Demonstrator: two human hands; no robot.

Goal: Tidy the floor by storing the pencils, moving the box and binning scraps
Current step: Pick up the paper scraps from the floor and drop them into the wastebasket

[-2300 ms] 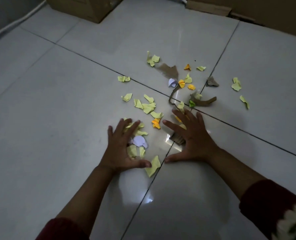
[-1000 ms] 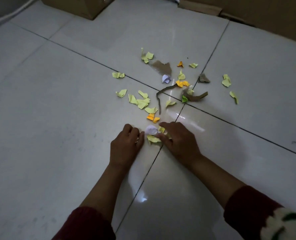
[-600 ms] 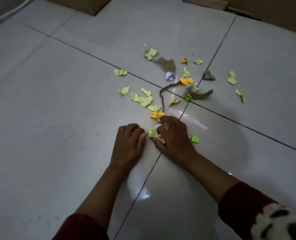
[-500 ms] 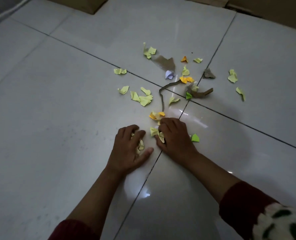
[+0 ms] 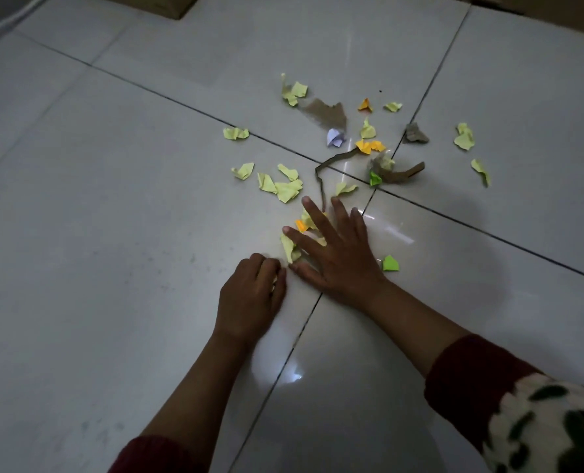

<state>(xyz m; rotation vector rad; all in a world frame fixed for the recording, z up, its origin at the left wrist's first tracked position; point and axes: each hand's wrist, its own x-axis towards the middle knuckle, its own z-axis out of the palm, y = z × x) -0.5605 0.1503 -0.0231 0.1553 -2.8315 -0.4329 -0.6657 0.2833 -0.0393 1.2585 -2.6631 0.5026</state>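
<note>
Right hand (image 5: 334,254) flat on the tiled floor (image 5: 113,233), fingers spread straight over yellow and orange paper scraps (image 5: 297,233), holding nothing. Left hand (image 5: 249,295) just beside it, fingers curled under onto a bit of yellow paper barely showing at the knuckles. Beyond the fingertips, more crumpled scraps (image 5: 285,189) and torn cardboard strips (image 5: 328,114) scattered around the tile joint; a green scrap (image 5: 390,263) near the right wrist.

Dim room; glossy pale tiled floor (image 5: 113,233), dark grout lines, faint light reflection.
</note>
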